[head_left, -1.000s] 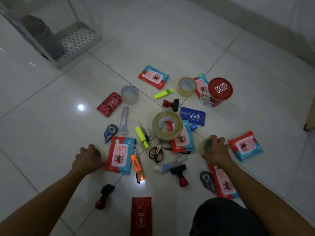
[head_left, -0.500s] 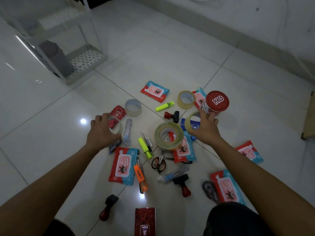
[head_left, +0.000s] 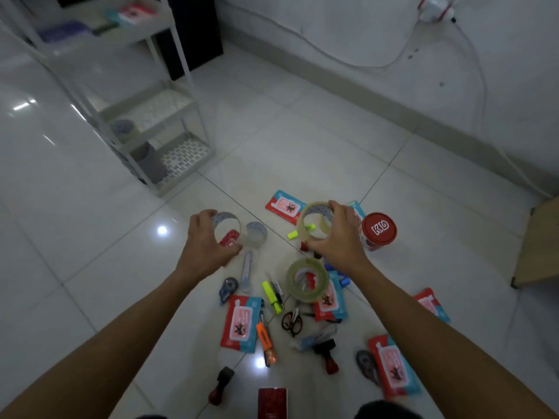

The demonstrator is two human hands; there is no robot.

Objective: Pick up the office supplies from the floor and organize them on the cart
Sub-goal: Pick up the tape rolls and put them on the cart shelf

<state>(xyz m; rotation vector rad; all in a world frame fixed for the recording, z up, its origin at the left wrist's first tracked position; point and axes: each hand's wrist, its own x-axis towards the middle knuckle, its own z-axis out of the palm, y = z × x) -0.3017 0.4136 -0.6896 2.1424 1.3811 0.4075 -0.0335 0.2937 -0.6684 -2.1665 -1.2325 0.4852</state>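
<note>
My left hand [head_left: 205, 246] grips a clear tape roll [head_left: 225, 222] lifted off the floor. My right hand [head_left: 338, 240] grips a yellowish tape roll [head_left: 313, 220], also raised. Below them office supplies lie scattered on the white tiles: a large tape roll [head_left: 307, 279], another small clear roll [head_left: 257, 234], red-and-blue packets [head_left: 242, 323], highlighters [head_left: 271, 296], scissors [head_left: 292, 322], stamps [head_left: 220, 385], correction tapes [head_left: 228, 288] and a red-lidded tub [head_left: 379, 229]. The white three-tier cart [head_left: 145, 116] stands at the upper left, with a tape roll [head_left: 122, 128] on its middle shelf.
A black object stands behind the cart against the wall. White cables run along the wall at the back right. A wooden furniture corner [head_left: 538, 246] juts in at the right edge. My knee shows at the bottom.
Both hands have risen from the floor, each with a tape roll, and moved forward. The view has tilted up, bringing the cart and wall into sight.
</note>
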